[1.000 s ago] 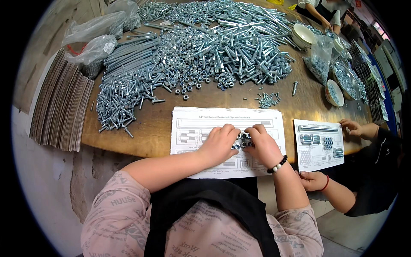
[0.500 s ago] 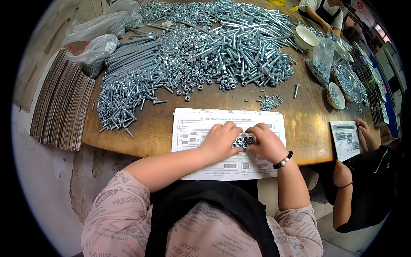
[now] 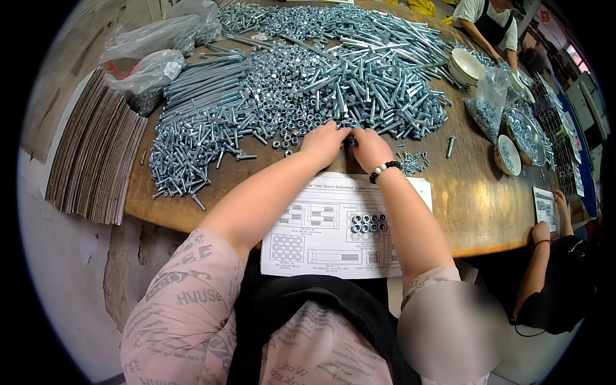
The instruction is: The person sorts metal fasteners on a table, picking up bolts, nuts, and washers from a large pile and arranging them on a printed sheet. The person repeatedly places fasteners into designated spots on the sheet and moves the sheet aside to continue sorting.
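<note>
Both of my hands are at the near edge of a heap of silver hex nuts. My left hand has its fingers bent down among the nuts. Close beside it, my right hand has curled fingers near the left fingertips. A few dark-looking nuts show between the hands, but what the fingertips grip is hidden. Below them lies a printed sheet with outline drawings of hardware, on top of a paper stack. Several nuts stand in two rows on one of its drawings, under no hand.
Bolts lie heaped behind my right hand, shorter bolts at left. Small screws and a single bolt lie right. Beyond are bowls and a plastic bag. A co-worker's hand holds a sheet.
My hands have left the group of nuts on the sheet and moved forward to the nut heap. Those nuts stay in rows on the paper. The co-worker's sheet has moved right.
</note>
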Demonstrator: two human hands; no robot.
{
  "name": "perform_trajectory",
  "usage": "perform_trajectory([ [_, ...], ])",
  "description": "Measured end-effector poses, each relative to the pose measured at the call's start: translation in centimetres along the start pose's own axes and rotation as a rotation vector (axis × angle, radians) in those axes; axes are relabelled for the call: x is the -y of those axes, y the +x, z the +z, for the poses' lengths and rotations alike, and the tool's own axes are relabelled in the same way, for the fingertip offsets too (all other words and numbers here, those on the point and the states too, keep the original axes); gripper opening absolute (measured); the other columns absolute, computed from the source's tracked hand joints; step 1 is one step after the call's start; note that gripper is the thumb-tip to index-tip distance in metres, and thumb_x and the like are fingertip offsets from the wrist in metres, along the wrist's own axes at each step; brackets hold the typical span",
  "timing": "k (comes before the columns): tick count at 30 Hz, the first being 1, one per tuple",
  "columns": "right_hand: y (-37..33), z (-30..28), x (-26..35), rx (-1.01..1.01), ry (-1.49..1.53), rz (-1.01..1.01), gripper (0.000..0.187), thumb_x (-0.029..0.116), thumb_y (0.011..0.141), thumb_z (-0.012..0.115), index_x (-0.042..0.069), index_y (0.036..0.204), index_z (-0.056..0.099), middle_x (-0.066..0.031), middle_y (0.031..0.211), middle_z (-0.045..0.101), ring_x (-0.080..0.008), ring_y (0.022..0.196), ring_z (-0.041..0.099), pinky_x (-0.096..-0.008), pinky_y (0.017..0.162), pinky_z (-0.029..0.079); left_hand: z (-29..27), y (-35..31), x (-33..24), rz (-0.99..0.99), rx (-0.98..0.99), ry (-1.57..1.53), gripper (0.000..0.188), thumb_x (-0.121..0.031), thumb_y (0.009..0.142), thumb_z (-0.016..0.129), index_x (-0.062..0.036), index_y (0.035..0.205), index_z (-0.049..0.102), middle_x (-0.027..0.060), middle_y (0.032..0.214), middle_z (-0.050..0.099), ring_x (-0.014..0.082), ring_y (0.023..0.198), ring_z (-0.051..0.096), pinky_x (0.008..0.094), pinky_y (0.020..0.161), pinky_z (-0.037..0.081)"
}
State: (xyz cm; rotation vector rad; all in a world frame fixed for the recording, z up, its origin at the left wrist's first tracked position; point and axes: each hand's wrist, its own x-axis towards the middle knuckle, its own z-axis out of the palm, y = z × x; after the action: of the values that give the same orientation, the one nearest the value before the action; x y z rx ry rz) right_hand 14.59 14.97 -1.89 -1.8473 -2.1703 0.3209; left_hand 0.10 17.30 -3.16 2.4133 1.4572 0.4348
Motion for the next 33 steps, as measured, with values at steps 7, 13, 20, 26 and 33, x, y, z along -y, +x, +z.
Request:
perform_trajectory([
  [7,0.9,0.2,-0.3,0.110,-0.091,0.023,0.017,0.014,0.080,0.055,0.007,0.094,0.058,-0.0169,0.096,0.058,-0.0342,0.087,0.059,-0.0424,0.074,0.049,-0.9,0.4,0.3,0.050,0.090,0.051,0.025,-0.019,0.076,0.065,-0.0104,0.097,0.056,0.0130,0.094,0.052,0.0329,0.088,0.055,0.0414,0.075,0.046],
  [13,-0.6,-1.2,-0.6,0.123,-0.008,-0.003,0.017,0.018,0.079,0.059,0.006,0.091,0.060,-0.0156,0.089,0.060,-0.0331,0.086,0.059,-0.0413,0.074,0.048,-0.8,-0.6,1.2,0.064,0.056,0.051,0.022,-0.018,0.075,0.066,-0.0086,0.093,0.058,0.0129,0.091,0.054,0.0319,0.089,0.055,0.0399,0.076,0.046],
  [20,-11.0,-6.8,-1.5,-0.012,0.156,-0.050,0.018,0.018,0.074,0.067,0.008,0.085,0.059,-0.0089,0.080,0.058,-0.0276,0.072,0.058,-0.0371,0.063,0.046,-4.8,-7.4,-2.2,0.069,-0.057,-0.269,0.019,-0.014,0.074,0.064,-0.0056,0.091,0.061,0.0113,0.086,0.054,0.0293,0.083,0.054,0.0381,0.072,0.045],
  [26,-19.7,-6.3,-2.3,0.093,0.169,-0.002,0.017,0.016,0.070,0.067,0.009,0.084,0.060,-0.0107,0.077,0.057,-0.0302,0.072,0.057,-0.0388,0.060,0.046,-2.6,-15.7,-5.2,0.312,0.131,-0.198,0.021,-0.016,0.071,0.068,-0.0099,0.089,0.061,0.0066,0.081,0.053,0.0245,0.081,0.053,0.0357,0.077,0.039],
  [33,-21.0,-4.9,-0.9,0.035,0.274,-0.063,0.022,0.010,0.070,0.067,0.006,0.089,0.056,-0.0124,0.078,0.056,-0.0319,0.072,0.056,-0.0392,0.062,0.046,-0.8,-16.5,-8.1,0.370,0.019,-0.242,0.031,-0.016,0.067,0.070,-0.0083,0.093,0.056,0.0044,0.087,0.053,0.0215,0.087,0.051,0.0348,0.082,0.035],
])
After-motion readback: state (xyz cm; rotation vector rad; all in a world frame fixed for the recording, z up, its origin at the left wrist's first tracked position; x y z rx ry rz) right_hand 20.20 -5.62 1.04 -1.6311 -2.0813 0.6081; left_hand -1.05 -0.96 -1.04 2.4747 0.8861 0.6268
